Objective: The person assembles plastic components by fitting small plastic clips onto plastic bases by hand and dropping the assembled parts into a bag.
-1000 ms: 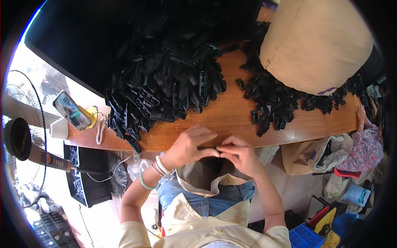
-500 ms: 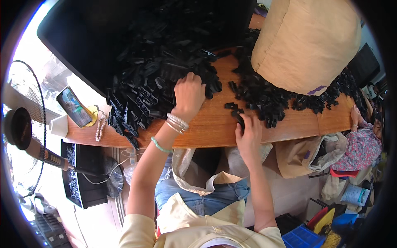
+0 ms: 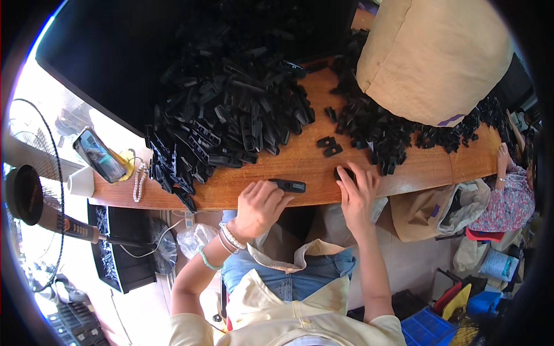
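Note:
Close to the table's front edge, my left hand (image 3: 262, 205) grips a long black plastic part (image 3: 293, 185) that sticks out to the right of my fingers. To its right, my right hand (image 3: 359, 199) has its fingers closed on a small black plastic piece (image 3: 343, 173), mostly covered by the fingertips. Farther back on the left lies a heap of long black plastic parts (image 3: 231, 115). Smaller black pieces (image 3: 381, 135) are heaped at the right, and a few loose ones (image 3: 329, 146) lie between the heaps.
An open cloth sack (image 3: 323, 248) hangs from the table edge at my lap. A big tan sack (image 3: 433, 63) stands at the back right. A phone (image 3: 101, 155) and a fan (image 3: 29, 187) are on the left. Another person (image 3: 511, 190) sits far right.
My left hand has come back from the long-part heap toward the front edge, bringing a long black part. My right hand has shifted slightly right and nearer me with a small piece.

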A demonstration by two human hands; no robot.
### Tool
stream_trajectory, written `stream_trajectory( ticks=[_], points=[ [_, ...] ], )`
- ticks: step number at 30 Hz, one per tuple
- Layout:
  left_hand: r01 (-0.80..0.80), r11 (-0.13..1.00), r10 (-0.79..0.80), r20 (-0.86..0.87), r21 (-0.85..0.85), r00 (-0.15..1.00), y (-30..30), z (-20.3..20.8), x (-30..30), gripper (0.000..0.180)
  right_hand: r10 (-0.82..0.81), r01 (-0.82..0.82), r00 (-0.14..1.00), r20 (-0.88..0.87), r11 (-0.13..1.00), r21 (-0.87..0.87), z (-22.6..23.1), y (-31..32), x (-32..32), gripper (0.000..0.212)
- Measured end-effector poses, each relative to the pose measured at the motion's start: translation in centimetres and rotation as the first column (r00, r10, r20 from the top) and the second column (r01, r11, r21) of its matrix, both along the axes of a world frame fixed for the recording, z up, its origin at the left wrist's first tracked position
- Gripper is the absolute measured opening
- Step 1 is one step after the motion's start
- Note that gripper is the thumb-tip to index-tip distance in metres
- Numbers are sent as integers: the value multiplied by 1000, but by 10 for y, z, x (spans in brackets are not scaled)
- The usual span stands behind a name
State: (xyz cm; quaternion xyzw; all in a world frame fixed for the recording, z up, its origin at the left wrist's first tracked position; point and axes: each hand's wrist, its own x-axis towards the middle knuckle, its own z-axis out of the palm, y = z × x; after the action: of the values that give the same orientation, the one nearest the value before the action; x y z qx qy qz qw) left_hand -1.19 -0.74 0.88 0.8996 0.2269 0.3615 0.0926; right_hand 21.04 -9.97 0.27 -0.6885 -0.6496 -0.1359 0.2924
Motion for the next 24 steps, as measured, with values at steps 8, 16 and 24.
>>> stream_trajectory(
  ticks=[8,16,24],
  points=[
    [47,904,-35,37,-425,999,12,-2,-2,28,-18,26,988,-155,998,49,-15,-5,10,29],
    [82,871,-58,64,-484,996,11,-4,-4,25,286,-357,757,-588,934,-5,16,7,-28,34],
    [108,892,-91,61,-439,994,11,-4,-1,23,255,-457,665,-702,883,-112,14,9,-15,30]
  ],
)
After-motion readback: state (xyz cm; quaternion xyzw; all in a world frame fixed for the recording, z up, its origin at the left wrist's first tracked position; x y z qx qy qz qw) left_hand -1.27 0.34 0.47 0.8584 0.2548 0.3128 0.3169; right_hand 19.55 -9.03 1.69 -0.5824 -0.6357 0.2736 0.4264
